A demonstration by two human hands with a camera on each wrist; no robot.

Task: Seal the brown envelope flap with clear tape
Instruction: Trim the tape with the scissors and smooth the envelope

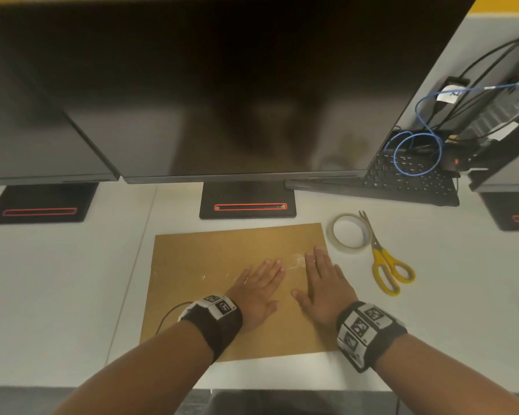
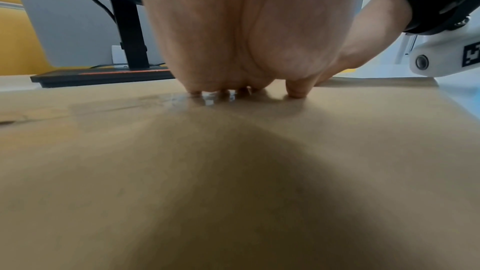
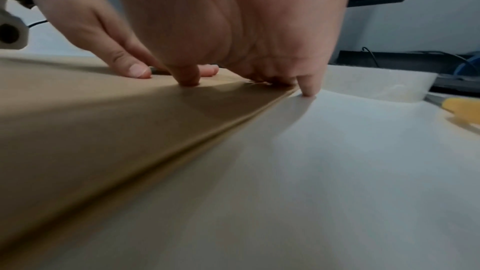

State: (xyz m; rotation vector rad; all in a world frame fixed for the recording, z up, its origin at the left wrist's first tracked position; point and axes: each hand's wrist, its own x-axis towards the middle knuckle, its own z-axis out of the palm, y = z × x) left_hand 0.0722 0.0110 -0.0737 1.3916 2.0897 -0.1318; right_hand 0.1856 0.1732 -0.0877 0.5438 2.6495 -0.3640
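A brown envelope [image 1: 216,247] lies flat on the white desk in front of the middle monitor stand. A strip of clear tape [image 1: 210,275] runs across it along the flap edge, glinting near the fingertips. My left hand [image 1: 259,281] lies flat with straight fingers pressing on the tape. My right hand [image 1: 322,277] lies flat beside it near the envelope's right edge, fingers straight on the tape's right end. In the right wrist view the little finger [image 3: 309,87] touches the desk just off the envelope [image 3: 103,122]. The left wrist view shows the fingertips [image 2: 294,90] on the glossy tape [image 2: 207,100].
A roll of clear tape [image 1: 349,233] and yellow-handled scissors [image 1: 387,265] lie right of the envelope. Monitor stands [image 1: 247,202] and large dark screens [image 1: 222,85] stand behind. A keyboard [image 1: 402,178] with blue cable sits back right. The desk's front edge [image 1: 282,387] is near my forearms.
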